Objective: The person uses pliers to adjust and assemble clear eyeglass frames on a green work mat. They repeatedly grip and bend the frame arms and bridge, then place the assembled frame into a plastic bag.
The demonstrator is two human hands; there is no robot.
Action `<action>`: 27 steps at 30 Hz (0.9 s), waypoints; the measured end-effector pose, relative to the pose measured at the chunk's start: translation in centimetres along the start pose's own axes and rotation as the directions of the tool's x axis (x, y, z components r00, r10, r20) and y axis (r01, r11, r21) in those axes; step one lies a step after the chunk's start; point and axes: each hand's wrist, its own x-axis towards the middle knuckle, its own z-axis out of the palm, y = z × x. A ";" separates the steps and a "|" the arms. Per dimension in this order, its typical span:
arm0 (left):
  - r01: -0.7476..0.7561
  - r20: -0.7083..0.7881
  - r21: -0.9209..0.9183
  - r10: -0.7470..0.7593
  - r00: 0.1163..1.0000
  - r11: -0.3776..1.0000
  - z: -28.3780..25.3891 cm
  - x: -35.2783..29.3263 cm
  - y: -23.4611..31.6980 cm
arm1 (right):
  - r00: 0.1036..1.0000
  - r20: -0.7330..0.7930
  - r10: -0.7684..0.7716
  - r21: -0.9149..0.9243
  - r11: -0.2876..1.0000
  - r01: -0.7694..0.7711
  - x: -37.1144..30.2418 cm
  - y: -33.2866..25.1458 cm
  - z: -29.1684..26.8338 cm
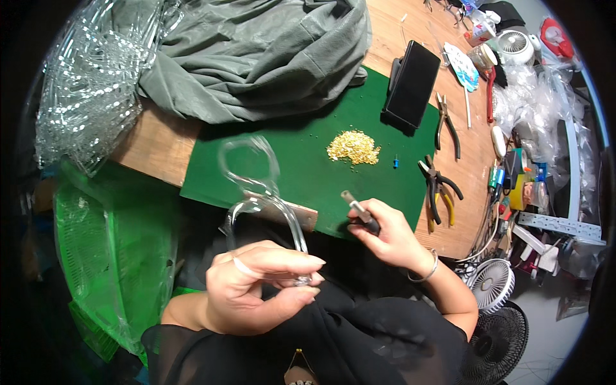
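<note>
My left hand (260,285) pinches the lower end of a clear plastic tube (296,226) bent into loops, which rise above the fingers over the near edge of a green mat (295,176). In my right hand (391,239) is a short pen-like tool (364,218) with a metal tip and dark grip. It points up and to the left, apart from the tube. Beyond both hands, a pile of small gold-coloured pieces (355,147) lies on the mat. A tiny blue-handled pin (396,162) stands to its right.
Grey cloth (256,58) covers the far left of the table beside a bundle of clear plastic strips (90,96). A black tablet (414,83) and two pliers (447,128) lie right. A green mesh basket (115,237) is at left; a white fan (493,282) at right.
</note>
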 end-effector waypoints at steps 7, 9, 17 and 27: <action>0.002 -0.099 0.034 0.001 0.995 0.999 -0.3 0.5 -1.9 | 0.993 0.008 -0.118 -0.349 0.930 0.113 -0.2 -0.4 -0.2; 0.004 -0.085 0.072 0.002 0.996 0.997 -0.6 0.8 -1.6 | 0.991 0.000 -0.132 -0.505 0.855 0.114 0.2 -0.4 -0.6; -0.026 -0.037 0.046 0.028 0.999 0.999 -1.5 1.8 -2.2 | 0.990 -0.069 -0.119 -0.697 0.716 0.038 1.7 0.9 0.3; 0.035 -0.153 -0.047 -0.041 0.987 0.998 -0.1 2.2 -4.9 | 0.963 -0.235 -0.133 -0.560 0.828 -0.022 4.7 2.9 0.4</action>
